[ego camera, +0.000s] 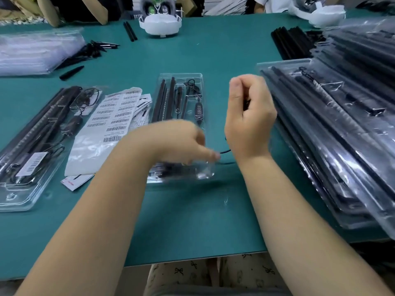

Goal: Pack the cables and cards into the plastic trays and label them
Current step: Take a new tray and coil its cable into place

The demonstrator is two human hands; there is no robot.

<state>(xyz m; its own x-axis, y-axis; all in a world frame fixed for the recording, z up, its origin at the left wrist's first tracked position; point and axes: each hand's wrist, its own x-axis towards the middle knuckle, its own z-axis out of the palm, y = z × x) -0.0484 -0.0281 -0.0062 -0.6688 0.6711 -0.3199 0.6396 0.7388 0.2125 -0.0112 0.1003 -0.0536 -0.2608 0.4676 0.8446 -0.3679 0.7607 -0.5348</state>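
Two bare hands over a clear plastic tray (179,97) on the green table (192,221), right hand (249,116) raised, fingers curled pinching a thin black cable (224,151), left hand (177,142) blurred, fingers loosely extended at the tray's near end, barcode labels (115,114) just left.

Two hands (177,142) — one label sheet (111,116)

A teal table (192,221) is seen beneath clear plastic trays (180,82) filled with black strips (160,99) and black cables (192,86). White label sheets (115,112) are printed with black barcodes. Cream fabric (245,272), patterned with small dark bows, is glimpsed below the table's edge.
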